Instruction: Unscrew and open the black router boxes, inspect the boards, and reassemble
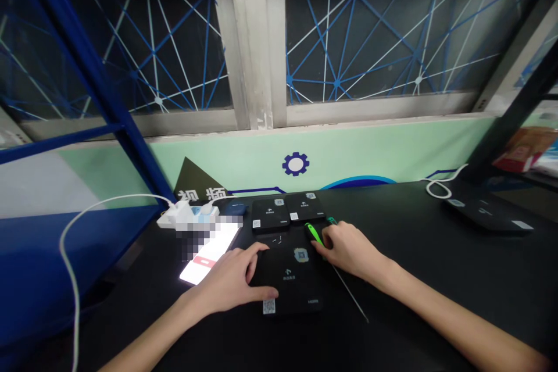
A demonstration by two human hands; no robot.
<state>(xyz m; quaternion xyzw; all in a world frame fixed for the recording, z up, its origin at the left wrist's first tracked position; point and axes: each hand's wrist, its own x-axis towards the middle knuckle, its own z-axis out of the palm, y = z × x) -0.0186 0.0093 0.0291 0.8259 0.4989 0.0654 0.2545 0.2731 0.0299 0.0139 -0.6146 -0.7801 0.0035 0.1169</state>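
Note:
A flat black box [296,279] with a white arrow logo and QR stickers lies on the black table in front of me. My left hand [233,282] grips its left edge, thumb on top and fingers curled over the near side. My right hand [346,250] rests at the box's right edge, fingers closed on the green handle of a screwdriver [314,233]. A second green-tipped tool [349,288] with a long thin shaft lies on the table under my right hand. A few tiny screws [276,239] lie just beyond the box.
Two more black boxes [288,212] sit side by side behind. A lit phone [209,253] lies to the left, by a white charger and cable [183,214]. Another black device [486,209] with a white cable lies far right. Blue shelving frames the left.

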